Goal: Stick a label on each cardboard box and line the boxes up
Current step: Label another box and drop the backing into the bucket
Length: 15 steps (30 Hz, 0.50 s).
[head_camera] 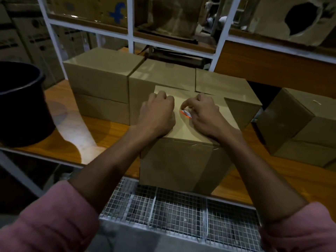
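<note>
Hands press slanted label onto box.

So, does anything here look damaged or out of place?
Yes. The cardboard box on the upper right shelf has a ragged torn hole in its side. Also, the box at right on the wooden shelf sits tilted, not square with the others.

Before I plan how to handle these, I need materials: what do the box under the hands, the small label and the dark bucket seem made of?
Box: matte brown cardboard, with folded flaps and staples. Label: probably glossy paper or film, orange and white, partly hidden by the right hand. Bucket: likely smooth dark plastic, given its faint sheen.
</note>
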Available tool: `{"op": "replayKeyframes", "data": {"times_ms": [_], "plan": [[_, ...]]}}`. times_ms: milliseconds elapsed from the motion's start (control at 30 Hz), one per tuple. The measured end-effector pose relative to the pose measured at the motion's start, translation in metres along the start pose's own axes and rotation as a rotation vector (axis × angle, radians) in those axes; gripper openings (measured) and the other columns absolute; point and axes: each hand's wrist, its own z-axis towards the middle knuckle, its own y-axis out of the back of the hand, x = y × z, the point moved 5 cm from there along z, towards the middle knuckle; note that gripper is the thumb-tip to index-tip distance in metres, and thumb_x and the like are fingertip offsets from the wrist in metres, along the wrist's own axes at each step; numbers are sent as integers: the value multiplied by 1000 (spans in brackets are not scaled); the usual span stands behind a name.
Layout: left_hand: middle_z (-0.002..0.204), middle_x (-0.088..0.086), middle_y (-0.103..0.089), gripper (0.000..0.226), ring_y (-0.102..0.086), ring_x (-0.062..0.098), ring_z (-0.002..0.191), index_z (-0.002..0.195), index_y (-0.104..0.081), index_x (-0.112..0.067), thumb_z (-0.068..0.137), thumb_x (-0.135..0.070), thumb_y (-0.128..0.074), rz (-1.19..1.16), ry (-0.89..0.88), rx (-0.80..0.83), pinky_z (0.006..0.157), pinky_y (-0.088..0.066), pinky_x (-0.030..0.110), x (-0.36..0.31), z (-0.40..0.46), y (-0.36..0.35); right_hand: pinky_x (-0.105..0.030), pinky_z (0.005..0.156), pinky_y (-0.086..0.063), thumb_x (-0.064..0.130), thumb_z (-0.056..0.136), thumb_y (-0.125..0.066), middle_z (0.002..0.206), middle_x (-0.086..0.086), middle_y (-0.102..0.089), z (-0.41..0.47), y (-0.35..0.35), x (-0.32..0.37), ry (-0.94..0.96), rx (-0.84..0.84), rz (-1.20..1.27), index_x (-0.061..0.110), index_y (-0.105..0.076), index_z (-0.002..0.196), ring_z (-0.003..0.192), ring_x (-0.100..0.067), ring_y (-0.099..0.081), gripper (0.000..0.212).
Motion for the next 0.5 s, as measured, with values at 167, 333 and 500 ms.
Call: {"op": "replayKeyframes", "data": {"times_ms": [167, 333, 500], "plan": [[126, 5, -51, 25, -47, 27, 118, 119, -61, -16, 98, -23, -50, -58, 23, -7, 93, -49, 49, 7, -1, -8, -43, 93, -34, 9, 94, -52, 114, 2, -47, 2, -1, -1, -1, -9, 4, 28, -62, 111, 118, -22, -42, 27], [125, 5, -52, 25, -48, 27, 116, 118, -61, -15, 97, -23, -48, -61, 33, -13, 91, -49, 49, 7, -3, -6, -41, 90, -33, 12, 97, -53, 116, 2, -49, 3, -4, -3, 5, -37, -18, 24, -62, 115, 118, -24, -43, 23], [126, 4, -52, 26, -48, 26, 117, 119, -61, -16, 98, -24, -48, -62, 37, -22, 91, -49, 48, 6, -3, -5, -38, 88, -28, 12, 94, -55, 111, 8, -42, 4, -5, -1, 10, -38, -39, 26, -62, 112, 118, -23, -41, 24]]}}
